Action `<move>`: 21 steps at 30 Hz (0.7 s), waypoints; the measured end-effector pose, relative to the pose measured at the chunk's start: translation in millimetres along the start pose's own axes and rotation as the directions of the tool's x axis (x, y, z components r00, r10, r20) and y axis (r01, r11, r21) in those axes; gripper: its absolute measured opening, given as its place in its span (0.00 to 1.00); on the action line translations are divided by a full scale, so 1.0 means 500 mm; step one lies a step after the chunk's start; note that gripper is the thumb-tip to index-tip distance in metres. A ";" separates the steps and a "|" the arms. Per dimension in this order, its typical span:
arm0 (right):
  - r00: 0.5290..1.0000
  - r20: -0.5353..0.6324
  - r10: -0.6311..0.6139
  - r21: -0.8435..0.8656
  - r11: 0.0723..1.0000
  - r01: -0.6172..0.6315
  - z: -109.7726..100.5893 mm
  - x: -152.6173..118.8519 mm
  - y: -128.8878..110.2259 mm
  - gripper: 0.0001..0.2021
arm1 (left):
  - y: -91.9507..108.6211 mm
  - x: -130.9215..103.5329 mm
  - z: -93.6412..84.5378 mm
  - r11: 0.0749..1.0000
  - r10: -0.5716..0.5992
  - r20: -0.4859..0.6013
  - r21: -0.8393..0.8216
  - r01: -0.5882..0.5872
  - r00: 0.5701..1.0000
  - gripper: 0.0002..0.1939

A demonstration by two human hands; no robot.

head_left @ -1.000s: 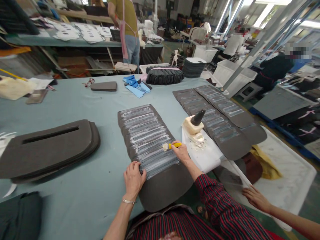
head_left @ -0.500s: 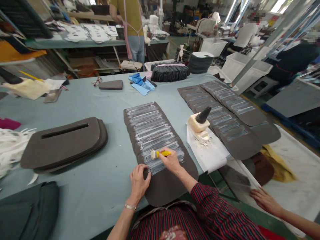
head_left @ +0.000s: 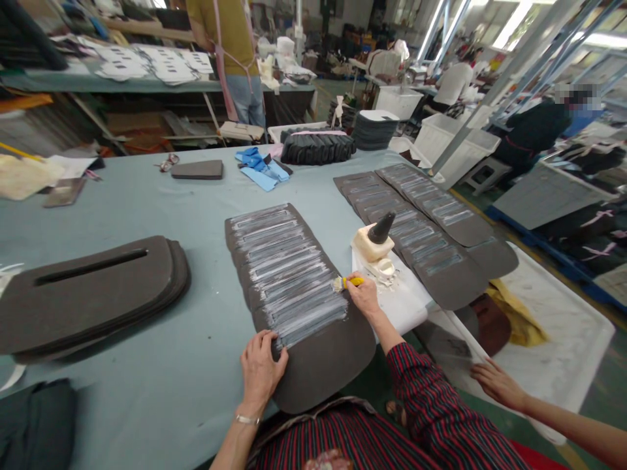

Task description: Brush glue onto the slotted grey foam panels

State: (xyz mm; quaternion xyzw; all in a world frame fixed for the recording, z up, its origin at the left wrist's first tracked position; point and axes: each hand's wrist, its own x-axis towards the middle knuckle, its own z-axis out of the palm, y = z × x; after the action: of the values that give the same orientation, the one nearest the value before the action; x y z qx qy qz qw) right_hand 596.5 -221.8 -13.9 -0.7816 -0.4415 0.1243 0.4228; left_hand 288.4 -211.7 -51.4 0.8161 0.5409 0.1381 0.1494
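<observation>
My right hand [head_left: 363, 295] is closed around a yellow-handled brush [head_left: 349, 282], its pale bristles at the right edge of the white-streaked area. Beneath it lies an overlapping row of dark panels [head_left: 318, 372] with slots and white smears. My left hand [head_left: 262, 369] rests at the left edge of the nearest panel, thumb and fingers apart, pressing on its border. Right of the row, a cream glue container [head_left: 373, 243] with a black cone [head_left: 381, 228] stands on white paper [head_left: 409, 300], crusted white bits beside it.
Stacked dark slotted panels [head_left: 98, 287] lie left, more streaked panels [head_left: 431, 241] at right. Blue strips [head_left: 262, 168] and a dark bundle [head_left: 318, 146] sit farther back. Another person's hand [head_left: 497, 384] reaches in at lower right, by a white bin [head_left: 563, 326]. Someone stands beyond the table.
My right hand has moved the brush right and slightly up across the streaked panels. My left hand stays at the panel edge. The whole view has shifted, with the scene sliding left.
</observation>
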 end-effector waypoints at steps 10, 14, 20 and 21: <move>0.995 0.047 -0.084 -0.052 0.995 0.086 0.020 -0.013 -0.013 0.09 | 0.000 -0.002 0.002 1.000 -0.003 -0.015 -0.010 0.003 1.000 0.14; 1.000 0.017 -0.012 -0.087 0.996 0.013 0.020 -0.012 -0.021 0.08 | 0.003 -0.003 0.004 0.999 -0.018 -0.025 -0.034 0.017 1.000 0.13; 0.996 -0.031 -0.078 0.016 0.997 0.079 0.031 -0.007 -0.026 0.11 | -0.014 0.007 0.000 0.982 -0.094 -0.032 -0.167 0.088 0.995 0.10; 0.993 -0.041 -0.114 0.023 0.993 0.115 0.031 -0.004 -0.020 0.12 | -0.020 0.013 -0.001 0.973 -0.142 -0.033 -0.191 0.133 0.989 0.11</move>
State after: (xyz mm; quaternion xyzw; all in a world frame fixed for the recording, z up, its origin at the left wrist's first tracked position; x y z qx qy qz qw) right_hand 580.8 -212.4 -16.1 -0.7518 -0.4757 0.0898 0.4477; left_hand 282.3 -201.8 -54.2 0.7556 0.5838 0.1968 0.2223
